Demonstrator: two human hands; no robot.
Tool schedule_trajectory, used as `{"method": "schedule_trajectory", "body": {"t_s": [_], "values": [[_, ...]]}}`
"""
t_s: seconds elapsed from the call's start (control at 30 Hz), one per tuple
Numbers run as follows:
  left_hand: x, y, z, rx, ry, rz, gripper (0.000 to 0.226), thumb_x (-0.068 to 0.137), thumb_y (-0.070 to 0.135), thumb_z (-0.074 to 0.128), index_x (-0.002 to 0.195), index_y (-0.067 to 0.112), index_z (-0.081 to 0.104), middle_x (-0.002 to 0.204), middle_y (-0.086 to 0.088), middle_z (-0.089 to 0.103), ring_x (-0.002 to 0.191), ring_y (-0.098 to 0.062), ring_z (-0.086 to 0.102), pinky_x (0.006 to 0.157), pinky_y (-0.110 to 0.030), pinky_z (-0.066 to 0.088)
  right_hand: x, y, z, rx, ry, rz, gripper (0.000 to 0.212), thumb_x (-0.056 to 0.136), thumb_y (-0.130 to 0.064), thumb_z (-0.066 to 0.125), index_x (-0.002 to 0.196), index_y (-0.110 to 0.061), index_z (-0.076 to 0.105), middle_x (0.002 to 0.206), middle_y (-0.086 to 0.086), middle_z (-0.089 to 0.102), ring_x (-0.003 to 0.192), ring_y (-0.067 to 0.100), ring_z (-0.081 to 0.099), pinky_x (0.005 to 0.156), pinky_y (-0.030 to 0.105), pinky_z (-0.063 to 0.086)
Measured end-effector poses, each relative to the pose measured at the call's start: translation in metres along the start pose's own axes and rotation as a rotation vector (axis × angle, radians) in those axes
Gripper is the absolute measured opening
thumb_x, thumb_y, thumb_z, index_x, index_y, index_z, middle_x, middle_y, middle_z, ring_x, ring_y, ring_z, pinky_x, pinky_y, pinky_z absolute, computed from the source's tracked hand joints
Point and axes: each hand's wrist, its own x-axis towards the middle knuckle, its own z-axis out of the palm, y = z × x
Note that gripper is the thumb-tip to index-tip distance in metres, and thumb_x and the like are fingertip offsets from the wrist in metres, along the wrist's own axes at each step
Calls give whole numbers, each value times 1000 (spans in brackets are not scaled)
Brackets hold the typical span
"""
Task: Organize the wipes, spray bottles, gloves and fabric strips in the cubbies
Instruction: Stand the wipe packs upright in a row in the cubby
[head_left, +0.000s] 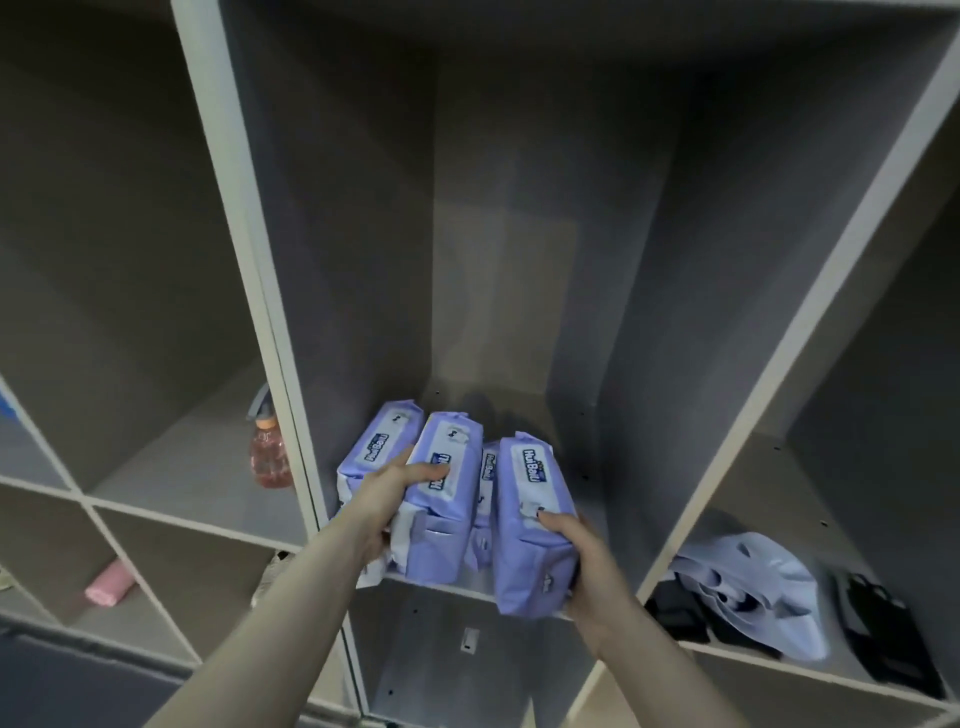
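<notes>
While we grip wipes packs, the middle cubby (519, 260) stays roomy behind.
Left hand (387, 499) clasps second pack (441, 493); right hand (576, 551) holds the pack overhanging the shelf edge (524, 519).

Both your forearms reach up and forward from the lower edge of the view, bare and converging toward the middle. Your left hand (395, 488) is turned with its back to the left, thumb stretched rightward and fingers curled out of sight, gripping what it holds. Your right hand (576, 551) sits lower and nearer you, palm facing left, fingers wrapped in a grip with a dark-nailed fingertip showing on top. The two hands are near each other, not touching.
</notes>
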Motion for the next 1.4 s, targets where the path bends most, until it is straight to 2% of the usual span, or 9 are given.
{"method": "schedule_trajectory", "body": {"t_s": [0.2, 0.33, 0.4, 0.57, 0.73, 0.83, 0.9, 1.03, 1.4], "values": [[72, 29, 5, 66, -13, 38, 46, 73, 9, 73, 118, 13, 64, 107, -11, 72, 98, -30, 67, 91, -45, 52, 88, -15, 26, -15, 59, -55, 69, 54, -38, 78, 119, -24, 62, 107, 11, 72, 95, 31, 70, 81, 43, 57], [103, 29, 4, 69, 18, 15, 29, 82, 5, 66, 110, 12, 65, 96, -13, 70, 72, -23, 69, 65, -31, 57, 125, -9, 33, 4, 65, -16, 57, 74, -29, 74, 127, -26, 52, 104, 9, 73, 93, 28, 69, 78, 39, 55], [113, 24, 1, 144, 54, 3, 35, 84, 10, 67, 118, 7, 60, 103, -15, 69, 81, -26, 67, 73, -34, 55, 135, -3, 31, -9, 51, 32, 52, 81, -24, 70, 128, -22, 51, 106, 10, 72, 95, 29, 68, 83, 42, 55], [113, 13, 0, 670, 175, 14, 27, 90, 22, 63, 100, 0, 52, 63, -5, 45, 51, -19, 41, 45, -21, 34, 147, 6, 20, -100, 7, 78, 46, 89, -11, 63, 132, -9, 48, 118, 16, 67, 103, 34, 65, 94, 48, 51], [98, 12, -3, 1091, 279, 198, 34, 88, 13, 56, 63, 12, 33, 63, -10, 46, 70, -30, 46, 58, -30, 30, 144, -1, 24, -175, -26, 93, 33, 92, -17, 59, 124, -22, 50, 113, 7, 68, 89, 22, 65, 70, 31, 50], [81, 15, -10, 1415, 350, 473, 16, 85, 27, 54, 86, 13, 61, 96, -10, 64, 100, -31, 56, 71, -34, 39, 144, -1, 22, -240, -32, 93, 29, 92, -18, 60, 119, -21, 51, 98, 1, 68, 84, 19, 63, 68, 30, 48], [80, 12, -24, 1621, 209, 425, 44, 85, 53, 52, 123, 31, 59, 133, 1, 55, 133, -25, 38, 102, -46, 32, 142, 2, 21, -281, -25, 94, 31, 91, -18, 61, 120, -20, 50, 98, 0, 67, 85, 19, 62, 74, 32, 49], [82, 7, -41, 1573, -32, 149, 75, 77, 78, 34, 144, 48, 23, 159, 14, 15, 148, -16, 2, 115, -59, 8, 135, 6, 19, -319, -21, 81, 31, 90, -18, 62, 117, -24, 49, 102, 3, 67, 85, 21, 65, 72, 33, 53], [89, -15, -37, 1524, 205, 310, 48, 95, 57, 32, 142, 46, 32, 154, 17, 26, 147, -13, 12, 115, -54, 15, 118, 4, 27, -433, 3, 21, 44, 85, -28, 68, 124, -28, 49, 117, 3, 65, 107, 26, 64, 96, 47, 50]]}}
